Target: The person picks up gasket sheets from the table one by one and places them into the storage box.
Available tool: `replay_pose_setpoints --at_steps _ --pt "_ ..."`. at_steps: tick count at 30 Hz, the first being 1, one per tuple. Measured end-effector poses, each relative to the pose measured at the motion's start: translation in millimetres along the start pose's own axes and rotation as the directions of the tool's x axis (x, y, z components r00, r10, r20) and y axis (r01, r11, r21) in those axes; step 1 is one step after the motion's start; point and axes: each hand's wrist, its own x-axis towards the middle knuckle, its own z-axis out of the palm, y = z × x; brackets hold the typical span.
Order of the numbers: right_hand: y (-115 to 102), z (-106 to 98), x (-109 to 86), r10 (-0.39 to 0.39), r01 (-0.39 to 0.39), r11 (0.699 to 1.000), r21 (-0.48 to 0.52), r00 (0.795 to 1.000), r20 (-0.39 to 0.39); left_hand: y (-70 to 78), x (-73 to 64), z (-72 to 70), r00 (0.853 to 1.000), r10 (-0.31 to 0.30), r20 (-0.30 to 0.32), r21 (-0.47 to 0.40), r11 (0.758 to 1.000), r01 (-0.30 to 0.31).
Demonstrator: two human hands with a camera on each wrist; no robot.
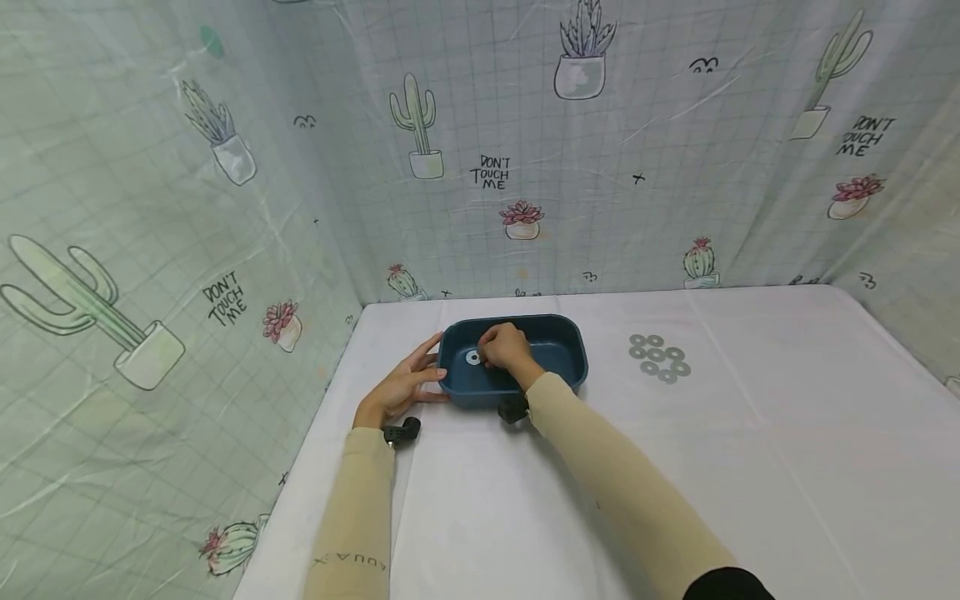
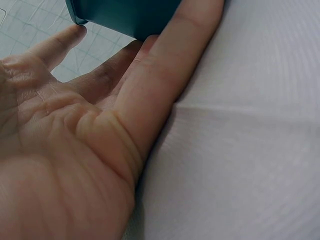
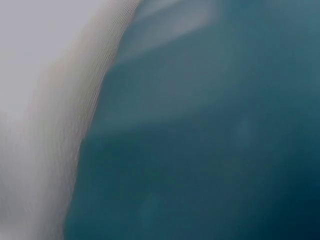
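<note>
A big blue-green box fills most of the right wrist view, so close that it looks blurry and soft. Only part of it fits. Near the top, pale, shiny patches run across it on a slant. A soft line goes across the middle, lighter above and darker below. The bottom right corner is the darkest spot. Down the left side is a pale cloth, whitish and gray, with tiny thin lines near its edge. That edge bends and leans, from high up near the middle to low down on the left, right along the blue-green.
</note>
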Motion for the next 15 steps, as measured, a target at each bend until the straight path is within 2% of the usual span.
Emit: replay_pose_setpoints --at_steps 3,6,8,11,15 --pt "0 -3 -2.9 -0.035 0.032 0.99 0.14 0.999 0.021 -1.1 0.8 0.1 1.0 -0.008 -0.013 -0.008 1.0 0.008" --pt "-1 -13 -8.2 -0.102 0.071 0.951 0.301 0.991 0.089 -2.4 1.8 0.2 1.0 -0.014 -0.014 -0.013 1.0 0.014" --pt "-1 -23 -13.1 -0.153 0.093 0.924 0.371 0.979 0.136 -2.6 2.0 0.5 1.0 -0.015 -0.015 -0.008 1.0 0.015" --pt "-1 -44 -20.9 -0.232 0.146 0.905 0.401 0.957 0.175 -2.1 1.5 1.4 1.0 -0.014 -0.025 0.003 1.0 0.014" --pt "12 -78 -29.3 -0.297 0.217 0.88 0.424 0.945 0.133 -0.2 0.7 2.9 0.999 -0.01 -0.04 0.007 1.0 0.01"
